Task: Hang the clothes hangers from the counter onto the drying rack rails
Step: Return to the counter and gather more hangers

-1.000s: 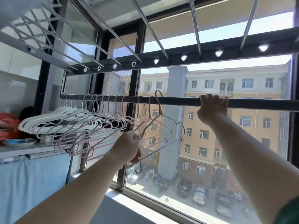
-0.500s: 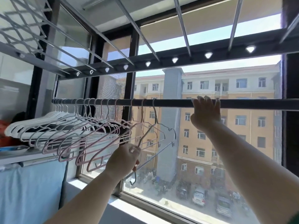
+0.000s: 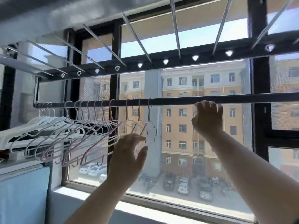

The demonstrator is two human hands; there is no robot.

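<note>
- The window, in a dark frame, fills the view behind everything. Through it show a tan and white building and parked cars far below.
- The drying rack's black beam, dotted with pale triangular holes, runs left to right across the upper window. Silver bars reach from it toward the viewer overhead.
- The dark rail runs level below the beam, across nearly the whole width, and bends upward at its left end.
- A blue cloth hangs at lower left under the bench, which is blurred.
- The hangers crowd the left half of the dark rail with their hooks over it. White ones are farthest left, then pink ones. Their bodies fan out below, and the long bottom bars slant down toward the left, partly covering the bench edge.
- The right grip is raised to the dark rail, well right of the hangers, with its fingers hooked over the top.
- The left grip is released, fingers spread and thumb apart. It sits just in front of the lower part of the last hanger; contact cannot be told.
- The grey hanger is last on the right, hook upright on the dark rail, its body blurred.
</note>
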